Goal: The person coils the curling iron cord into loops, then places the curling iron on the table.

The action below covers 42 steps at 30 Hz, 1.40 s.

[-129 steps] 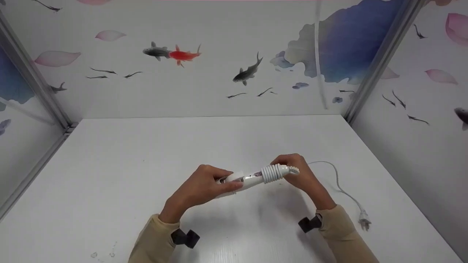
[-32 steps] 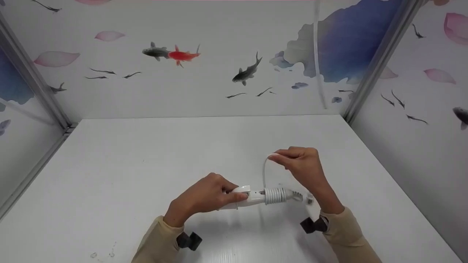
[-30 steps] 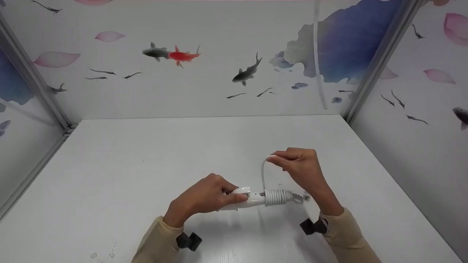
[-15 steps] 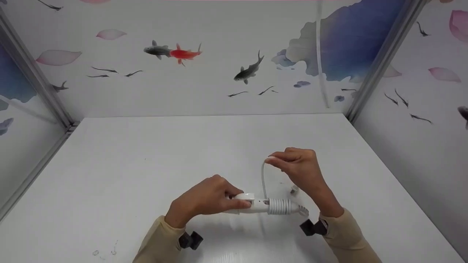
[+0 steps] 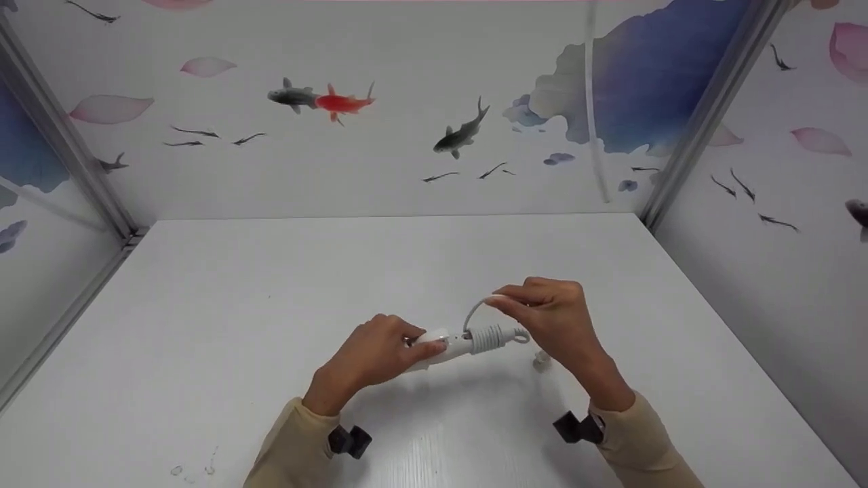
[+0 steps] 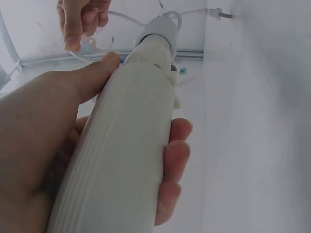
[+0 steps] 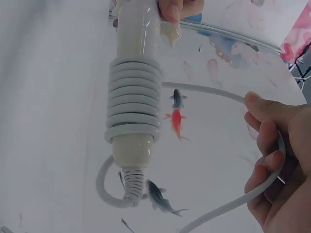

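A white handheld electric appliance (image 5: 458, 346), shaped like a curling iron, is held above the table. My left hand (image 5: 369, 356) grips its body, thumb along one side and fingers curled round the other, as the left wrist view shows. White cord coils (image 7: 133, 99) wrap its narrow end in several close turns. From the coils a free length of cord (image 7: 209, 90) runs to my right hand (image 5: 553, 318), which pinches it between thumb and fingertips; the cord also passes through the curled fingers. The plug (image 5: 541, 361) hangs at the cord's end, partly behind my right hand.
The white tabletop (image 5: 271, 285) spreads under both hands. A printed back wall (image 5: 393, 183) and side walls with metal corner posts (image 5: 712, 108) enclose it. Small marks (image 5: 193, 470) show on the table at the front left.
The right hand went from behind the coils to pinching the cord higher up. The plug, earlier lying out at the right, is now close to that hand. Lately the appliance rose and tilted.
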Tool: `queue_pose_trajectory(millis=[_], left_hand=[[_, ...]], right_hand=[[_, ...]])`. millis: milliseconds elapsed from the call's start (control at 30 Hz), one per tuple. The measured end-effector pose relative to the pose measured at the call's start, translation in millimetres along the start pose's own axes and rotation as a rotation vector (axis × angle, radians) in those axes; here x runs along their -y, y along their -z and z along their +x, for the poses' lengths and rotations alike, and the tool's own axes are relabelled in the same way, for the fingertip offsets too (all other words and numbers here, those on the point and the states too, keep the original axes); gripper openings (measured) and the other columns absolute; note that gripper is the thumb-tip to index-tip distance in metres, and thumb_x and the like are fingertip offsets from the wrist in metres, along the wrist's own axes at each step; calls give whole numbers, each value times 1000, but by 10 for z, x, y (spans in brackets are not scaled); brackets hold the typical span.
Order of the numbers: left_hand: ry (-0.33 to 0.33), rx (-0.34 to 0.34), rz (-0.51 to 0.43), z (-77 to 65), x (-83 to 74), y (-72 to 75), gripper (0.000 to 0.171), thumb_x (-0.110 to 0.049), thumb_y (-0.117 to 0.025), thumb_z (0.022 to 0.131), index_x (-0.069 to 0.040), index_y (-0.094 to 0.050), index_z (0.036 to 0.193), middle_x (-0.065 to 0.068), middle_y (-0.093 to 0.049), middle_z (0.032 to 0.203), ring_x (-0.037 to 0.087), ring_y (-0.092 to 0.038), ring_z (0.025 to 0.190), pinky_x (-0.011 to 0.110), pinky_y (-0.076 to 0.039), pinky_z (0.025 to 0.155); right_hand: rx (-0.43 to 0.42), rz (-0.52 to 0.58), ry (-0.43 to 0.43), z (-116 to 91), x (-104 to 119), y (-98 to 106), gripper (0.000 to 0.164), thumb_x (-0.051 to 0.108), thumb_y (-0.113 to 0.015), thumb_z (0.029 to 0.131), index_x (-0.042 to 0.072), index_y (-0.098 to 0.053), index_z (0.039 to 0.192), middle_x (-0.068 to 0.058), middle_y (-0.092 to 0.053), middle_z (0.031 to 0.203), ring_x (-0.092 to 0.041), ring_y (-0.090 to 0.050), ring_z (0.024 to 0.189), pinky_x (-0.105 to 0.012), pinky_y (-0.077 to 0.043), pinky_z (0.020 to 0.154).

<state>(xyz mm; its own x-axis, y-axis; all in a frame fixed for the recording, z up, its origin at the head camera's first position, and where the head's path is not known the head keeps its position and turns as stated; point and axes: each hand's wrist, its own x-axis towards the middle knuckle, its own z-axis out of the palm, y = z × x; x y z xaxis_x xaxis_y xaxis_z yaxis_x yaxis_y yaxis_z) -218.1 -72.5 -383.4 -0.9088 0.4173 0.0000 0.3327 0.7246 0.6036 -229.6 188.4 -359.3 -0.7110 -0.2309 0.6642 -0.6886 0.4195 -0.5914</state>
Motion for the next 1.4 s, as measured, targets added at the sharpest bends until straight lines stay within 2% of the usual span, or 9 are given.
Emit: queue_pose_trajectory(millis=[133, 367, 567, 800, 1000, 1100, 1300, 1400], left_hand=[[37, -71, 16, -20, -9, 33, 45, -53, -64, 93, -15, -78, 110, 2, -74, 95, 12, -59, 74, 29, -46, 64], [125, -245, 3, -35, -30, 52, 49, -52, -62, 95, -10, -75, 116, 7, -75, 101, 15, -62, 78, 29, -49, 64], [181, -328, -47, -24, -21, 70, 50, -52, -61, 96, -8, -74, 115, 9, -75, 101, 17, -64, 78, 30, -49, 64], [214, -379, -91, -29, -26, 109, 48, -51, -58, 98, -8, -70, 114, 12, -74, 102, 21, -65, 81, 32, -52, 64], [213, -411, -126, -45, -48, 182, 50, -52, -56, 99, -7, -70, 115, 14, -75, 102, 23, -67, 82, 35, -54, 66], [219, -418, -150, -63, -68, 215, 50, -51, -55, 99, -6, -69, 117, 15, -74, 102, 24, -67, 83, 36, -54, 68], [189, -415, -174, -104, -132, 227, 50, -51, -54, 100, -6, -69, 116, 15, -74, 101, 23, -66, 82, 35, -54, 68], [171, -418, -187, -121, -158, 228, 49, -51, -55, 99, -6, -70, 114, 13, -74, 98, 22, -66, 80, 34, -53, 67]], right_hand=[[2, 19, 12, -4, 25, 9, 7, 14, -81, 83, 14, -83, 90, 6, -63, 61, -1, -39, 54, -18, -34, 48], [40, 53, 74, -20, 27, 8, 11, 5, -78, 84, 7, -82, 95, 3, -60, 60, -1, -42, 53, -17, -35, 47], [88, 52, 112, -17, 11, -26, 10, 5, -76, 86, 6, -81, 95, 1, -58, 57, -1, -45, 52, -17, -37, 47], [136, 70, 23, -33, -26, -37, 12, 9, -72, 91, 9, -81, 98, -5, -58, 57, -3, -54, 54, -21, -42, 49], [187, 56, -77, -28, -49, -35, 13, 17, -69, 95, 16, -81, 101, 2, -63, 62, -6, -49, 55, -21, -38, 51], [228, 40, -129, -21, -65, -41, 15, 22, -67, 97, 17, -80, 102, 2, -66, 67, -6, -53, 60, -21, -41, 55], [292, -25, -227, -15, -129, -34, 18, 27, -67, 97, 17, -80, 104, 3, -70, 75, -8, -61, 72, -23, -48, 64], [317, -57, -250, -6, -161, -42, 20, 30, -67, 97, 16, -80, 105, 3, -72, 77, -9, -63, 74, -24, -49, 66]])
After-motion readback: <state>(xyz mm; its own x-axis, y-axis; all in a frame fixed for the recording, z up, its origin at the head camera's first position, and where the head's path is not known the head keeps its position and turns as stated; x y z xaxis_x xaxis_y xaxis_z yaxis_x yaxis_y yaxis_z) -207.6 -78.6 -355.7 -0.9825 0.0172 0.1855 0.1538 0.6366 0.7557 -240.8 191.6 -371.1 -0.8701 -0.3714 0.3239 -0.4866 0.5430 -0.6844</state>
